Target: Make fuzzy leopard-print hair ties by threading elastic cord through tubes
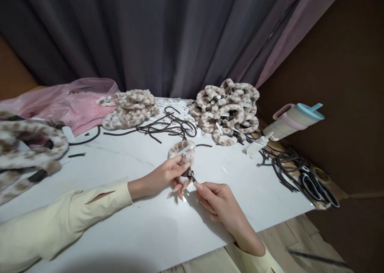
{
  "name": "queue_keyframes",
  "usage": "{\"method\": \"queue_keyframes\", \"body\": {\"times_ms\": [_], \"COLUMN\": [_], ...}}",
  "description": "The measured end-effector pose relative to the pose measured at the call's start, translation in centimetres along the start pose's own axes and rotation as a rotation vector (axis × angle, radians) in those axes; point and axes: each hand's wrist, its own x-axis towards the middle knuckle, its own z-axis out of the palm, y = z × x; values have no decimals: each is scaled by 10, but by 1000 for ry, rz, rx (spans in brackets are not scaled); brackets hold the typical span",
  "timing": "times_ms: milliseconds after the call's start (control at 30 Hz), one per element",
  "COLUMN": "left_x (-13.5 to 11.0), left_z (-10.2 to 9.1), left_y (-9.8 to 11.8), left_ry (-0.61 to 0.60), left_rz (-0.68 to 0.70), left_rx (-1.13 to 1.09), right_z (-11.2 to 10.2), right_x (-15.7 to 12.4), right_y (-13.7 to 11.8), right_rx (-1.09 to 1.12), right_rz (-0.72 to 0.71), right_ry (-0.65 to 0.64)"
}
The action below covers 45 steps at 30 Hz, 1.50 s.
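Observation:
My left hand [163, 177] is closed around a small fuzzy ring [179, 147], white with brown spots, held over the white table. A white strip [188, 149] lies along the ring's top. At the ring's lower right there is a dark band or knot [186, 172]. My right hand [218, 203] pinches a short dark cord end [193, 178] there, between thumb and forefinger. Its other fingers are curled under. Just behind the ring, a tangle of dark cords [168, 123] spreads over the table.
Spotted fuzzy rings are heaped at the back right [228, 109], with more in a pile [132, 109] and at left [33, 145]. A pink plastic bag [81, 101] lies behind. To the right are a tumbler [288, 121], a white bottle [256, 145], scissors [310, 187] and looped cords [282, 169].

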Motion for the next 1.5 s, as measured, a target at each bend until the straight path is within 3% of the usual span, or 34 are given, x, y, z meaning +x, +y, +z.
{"method": "queue_keyframes", "body": {"times_ms": [400,600,1200,1367,1500], "left_x": [3,2,2,3,4], "left_z": [-2,0,-3,-3,-2], "left_y": [4,3,1,1,2], "left_ry": [-1,45,18,2,16], "left_rz": [-20,-38,-68,-53,-59], "left_rx": [-162,-107,-114,-152,-161], "right_z": [-3,-4,-4,-5,-6], "right_x": [1,1,3,4,4], "right_y": [1,0,3,3,0], "right_rx": [78,105,101,109,154], "right_rz": [6,39,21,46,-2], "right_ry": [13,-24,-26,4,131]}}
